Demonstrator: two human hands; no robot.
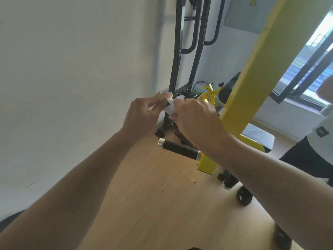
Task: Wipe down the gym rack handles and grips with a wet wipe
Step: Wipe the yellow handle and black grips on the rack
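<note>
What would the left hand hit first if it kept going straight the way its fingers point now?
The left hand points right, pinching the white wipe. The first thing in that line is the right hand, which holds the same wipe. Beyond it stands the yellow beam, though depth there is unclear.

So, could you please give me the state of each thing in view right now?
Wipe: bunched, held between both hands, off the rack.
Left hand: pinching the wipe.
Right hand: gripping the wipe.
Grip: bare, untouched, sticking out sideways below the hands.
Yellow beam: slanted, untouched.
Black rack: upright by the wall.
</note>
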